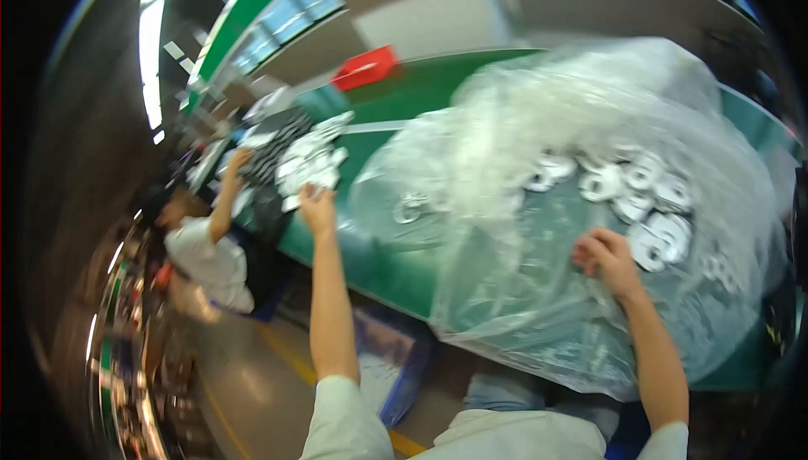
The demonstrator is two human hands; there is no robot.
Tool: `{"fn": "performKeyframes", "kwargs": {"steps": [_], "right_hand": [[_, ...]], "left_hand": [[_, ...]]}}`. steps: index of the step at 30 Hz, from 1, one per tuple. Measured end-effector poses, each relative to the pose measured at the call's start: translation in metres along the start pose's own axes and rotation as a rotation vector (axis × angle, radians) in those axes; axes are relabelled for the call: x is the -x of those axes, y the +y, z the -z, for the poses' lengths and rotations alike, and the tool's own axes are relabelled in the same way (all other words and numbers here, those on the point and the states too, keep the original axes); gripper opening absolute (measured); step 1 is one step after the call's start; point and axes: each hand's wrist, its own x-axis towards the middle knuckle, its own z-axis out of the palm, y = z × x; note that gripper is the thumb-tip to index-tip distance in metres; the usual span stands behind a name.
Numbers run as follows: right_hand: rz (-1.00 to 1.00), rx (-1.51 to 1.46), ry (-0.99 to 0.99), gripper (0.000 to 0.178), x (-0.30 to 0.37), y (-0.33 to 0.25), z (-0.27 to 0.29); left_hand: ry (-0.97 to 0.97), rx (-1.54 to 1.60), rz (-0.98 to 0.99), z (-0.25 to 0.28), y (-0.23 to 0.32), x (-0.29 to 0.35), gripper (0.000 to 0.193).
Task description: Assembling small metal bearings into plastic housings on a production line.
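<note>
My left hand [317, 210] reaches out to the near edge of a pile of white flat parts [313, 157] on the green bench. Its fingertips are drawn together at the pile, and blur hides what is between them. My right hand [608, 261] is over the large clear plastic bag [513, 283], its fingers curled in; what they hold, if anything, does not show. Beside that hand, inside the opened bag, lie several white rounded parts with a hole in each [648, 199]. One more ring-like part [410, 207] shows through the plastic on the bag's left side.
The green bench [391, 279] runs across under the bag. A red bin [365, 69] stands at its back edge. Dark striped stacks [276, 147] lie left of the white pile, where a co-worker [206, 249] reaches in. A blue-edged crate [389, 359] sits below the bench.
</note>
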Motion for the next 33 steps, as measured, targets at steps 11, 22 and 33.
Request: {"fn": "performKeyframes", "kwargs": {"steps": [11,22,33], "right_hand": [[0.337,0.811,-0.158,0.025,0.049,-0.043,0.005],[0.098,0.874,0.997,0.015,0.163,-0.042,0.294],[-0.157,1.095,1.085,0.019,0.155,-0.048,0.273]], "left_hand": [[-1.297,0.37,-0.531,-0.162,0.236,0.305,0.024],[-1.155,0.184,-0.992,-0.188,0.219,0.344,0.04],[-1.104,0.682,-0.092,-0.192,0.194,0.329,0.022]]}}
